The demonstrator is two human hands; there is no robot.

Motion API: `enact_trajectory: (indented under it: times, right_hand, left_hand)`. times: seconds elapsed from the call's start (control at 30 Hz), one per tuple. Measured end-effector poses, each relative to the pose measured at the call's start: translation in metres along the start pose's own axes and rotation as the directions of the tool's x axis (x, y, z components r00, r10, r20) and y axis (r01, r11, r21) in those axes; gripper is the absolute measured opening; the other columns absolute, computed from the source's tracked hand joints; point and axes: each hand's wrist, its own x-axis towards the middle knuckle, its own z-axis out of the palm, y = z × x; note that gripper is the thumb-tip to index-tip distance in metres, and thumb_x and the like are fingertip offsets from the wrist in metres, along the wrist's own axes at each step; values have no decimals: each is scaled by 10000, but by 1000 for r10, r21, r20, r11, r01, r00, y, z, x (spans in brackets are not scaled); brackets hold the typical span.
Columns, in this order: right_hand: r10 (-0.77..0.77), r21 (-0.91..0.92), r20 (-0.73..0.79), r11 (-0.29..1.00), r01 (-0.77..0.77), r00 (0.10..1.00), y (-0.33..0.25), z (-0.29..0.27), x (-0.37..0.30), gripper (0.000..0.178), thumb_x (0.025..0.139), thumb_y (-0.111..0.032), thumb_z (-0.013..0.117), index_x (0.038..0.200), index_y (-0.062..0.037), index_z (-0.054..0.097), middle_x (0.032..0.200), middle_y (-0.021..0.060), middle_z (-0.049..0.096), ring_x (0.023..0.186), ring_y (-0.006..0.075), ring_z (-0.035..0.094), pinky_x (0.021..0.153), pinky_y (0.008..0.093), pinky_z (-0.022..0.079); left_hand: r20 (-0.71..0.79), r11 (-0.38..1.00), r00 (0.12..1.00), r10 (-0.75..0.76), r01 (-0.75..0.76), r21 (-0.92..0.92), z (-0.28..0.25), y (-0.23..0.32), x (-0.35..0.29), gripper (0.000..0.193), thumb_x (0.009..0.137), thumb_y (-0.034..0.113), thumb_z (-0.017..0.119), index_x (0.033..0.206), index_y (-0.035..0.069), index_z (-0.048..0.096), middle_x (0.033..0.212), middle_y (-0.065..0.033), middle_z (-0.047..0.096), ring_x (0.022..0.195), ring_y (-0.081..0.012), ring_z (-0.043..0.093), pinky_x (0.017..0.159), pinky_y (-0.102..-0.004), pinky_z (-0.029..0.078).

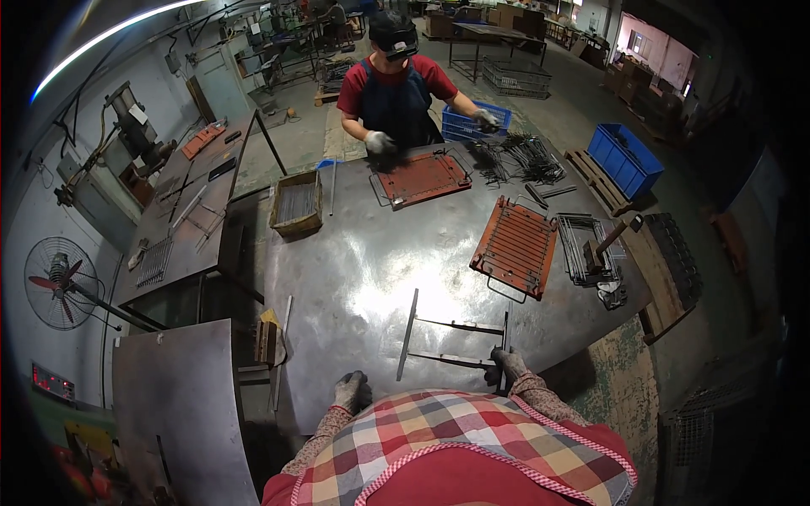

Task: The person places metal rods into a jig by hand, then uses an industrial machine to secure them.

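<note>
At the near edge of the steel table (354, 278), my right hand (508, 364), in a grey work glove, grips the right bar of a dark metal frame (407, 337). The frame lies flat, two crossbars joining its side bars. My left hand (353, 392), gloved too, is at the table's near edge, apart from the frame. Its fingers are curled in; anything inside them is hidden. Beyond the frame to the right lies a red-brown fixture (515, 249) carrying a rack of parallel rods.
Across the table a person (392, 93) in gloves works over a second red fixture (422, 179). Wire parts (527, 160) are piled at the far right. A hammer (612, 236) stands among wire frames (578, 244). A box of rods (297, 204) sits at the left edge.
</note>
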Motion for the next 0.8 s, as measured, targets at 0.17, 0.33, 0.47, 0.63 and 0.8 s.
enact_trajectory:
  times: [0.17, 0.33, 0.47, 0.63, 0.8]
  right_hand:
    - [-6, 24, 13, 1000, 5, 1000, 4, -3, 5, 251, 791, -133, 550, 1001, -18, 475, 731, 129, 536, 457, 259, 544, 371, 388, 494]
    - [-33, 18, -3, 999, 33, 999, 4, -1, 6, 258, 790, -127, 543, 1013, -14, 477, 728, 128, 533, 463, 265, 549, 375, 402, 501]
    - [-40, 16, 0, 999, 40, 999, 4, -2, 5, 255, 787, -124, 541, 1007, -9, 482, 721, 132, 533, 462, 267, 551, 367, 405, 501]
    - [-63, 37, 6, 997, 63, 998, 10, -6, 12, 273, 786, -132, 543, 1012, 6, 477, 674, 175, 563, 420, 295, 564, 338, 435, 493]
    - [-9, 11, -6, 1000, 9, 1000, 4, -2, 5, 242, 800, -133, 541, 1005, -26, 468, 695, 141, 534, 430, 263, 529, 349, 397, 477]
  left_hand:
    - [-9, 1000, 1000, 4, -4, 1, -2, -2, 3, 271, 865, 303, 584, 945, 46, 553, 648, -93, 559, 508, -207, 530, 466, -331, 447]
    - [2, 1000, 1000, 0, 0, -9, -2, -1, 2, 275, 860, 307, 586, 947, 49, 556, 657, -96, 568, 508, -206, 533, 467, -335, 452]
    - [-40, 999, 999, 6, -8, -32, 5, 2, -2, 222, 870, 254, 542, 929, 40, 527, 592, -78, 503, 408, -180, 459, 354, -306, 375]
    - [-42, 999, 999, 17, -18, -38, 7, 3, -3, 217, 870, 251, 544, 924, 41, 525, 588, -76, 497, 404, -173, 450, 349, -301, 366]
    - [-42, 999, 999, 0, -1, -36, 6, 3, -3, 216, 865, 251, 548, 927, 45, 529, 589, -75, 499, 404, -170, 449, 349, -298, 365]
